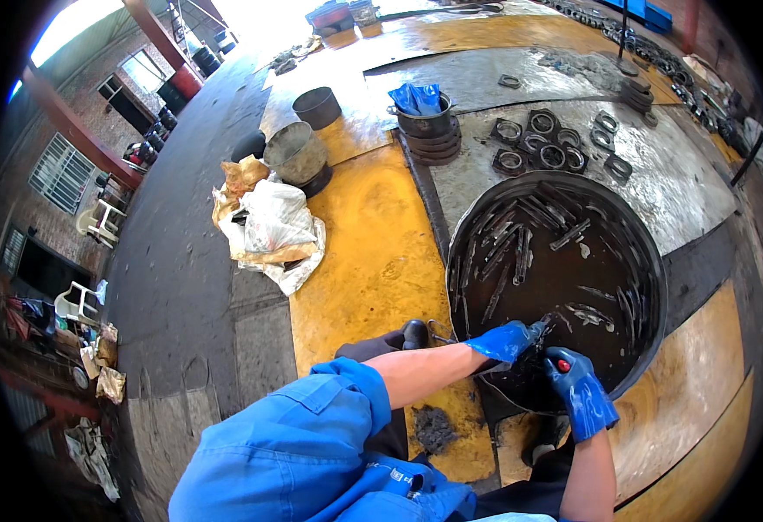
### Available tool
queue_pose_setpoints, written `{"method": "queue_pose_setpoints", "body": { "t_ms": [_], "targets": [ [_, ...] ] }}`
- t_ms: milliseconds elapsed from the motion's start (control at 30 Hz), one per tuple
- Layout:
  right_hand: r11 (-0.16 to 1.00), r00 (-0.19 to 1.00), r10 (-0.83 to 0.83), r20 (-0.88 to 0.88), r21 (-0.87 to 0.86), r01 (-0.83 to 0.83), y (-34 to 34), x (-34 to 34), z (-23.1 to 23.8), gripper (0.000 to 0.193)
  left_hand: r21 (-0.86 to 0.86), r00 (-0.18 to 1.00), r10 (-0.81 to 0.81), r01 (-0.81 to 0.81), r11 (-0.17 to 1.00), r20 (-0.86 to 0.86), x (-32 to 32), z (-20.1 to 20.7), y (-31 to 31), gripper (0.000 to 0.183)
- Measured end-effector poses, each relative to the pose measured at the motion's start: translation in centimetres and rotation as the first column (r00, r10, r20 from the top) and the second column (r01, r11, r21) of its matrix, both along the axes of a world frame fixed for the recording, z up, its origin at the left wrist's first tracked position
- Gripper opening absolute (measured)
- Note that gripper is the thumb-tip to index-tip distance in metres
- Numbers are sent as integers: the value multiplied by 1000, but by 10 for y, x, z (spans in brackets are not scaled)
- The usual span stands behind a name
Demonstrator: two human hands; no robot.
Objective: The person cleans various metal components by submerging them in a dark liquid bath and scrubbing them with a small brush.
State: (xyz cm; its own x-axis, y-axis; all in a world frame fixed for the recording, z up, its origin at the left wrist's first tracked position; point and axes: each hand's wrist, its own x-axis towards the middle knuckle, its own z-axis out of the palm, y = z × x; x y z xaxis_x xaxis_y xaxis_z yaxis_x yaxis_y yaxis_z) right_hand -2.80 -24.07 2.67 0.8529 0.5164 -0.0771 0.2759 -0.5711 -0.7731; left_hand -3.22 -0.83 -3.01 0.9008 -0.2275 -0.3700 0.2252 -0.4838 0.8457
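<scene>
A large round black tub [657,252] filled with dark liquid stands in front of me. Several long, dark, grimy strips [521,254] lie in it, mostly toward its far and left sides. My left hand [510,341], in a blue rubber glove, reaches over the near rim with its fingers curled at the liquid. What those fingers hold is hidden by grime. Just to its right, my right hand [576,383], also in a blue glove, is closed around a red-ended handle [563,366]. The far end of that handle is not visible.
Beyond the tub, several dark square ring parts [540,139] lie on metal sheeting. A pot with blue plastic [418,100] sits on stacked rings. Left of the tub are a grey bucket [294,152] and white sacks [281,226]. A dark clump [435,430] lies near my feet.
</scene>
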Motion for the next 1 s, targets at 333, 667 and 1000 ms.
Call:
{"method": "queue_pose_setpoints", "body": {
  "t_ms": [333,667,1000],
  "targets": [
    [851,770,485,415,-426,-306,9,-9,9,31,-4,995,61,-60,998,82,7,-43,7,70],
    [990,975,-141,-173,-25,138,9,1,-25,27,-184,987,4,-34,982,-158,7,7,-7,46],
    [996,922,-93,-375,-42,83,6,-5,-28,28,511,853,-397,188,839,339,-16,20,5,59]
  ]
}}
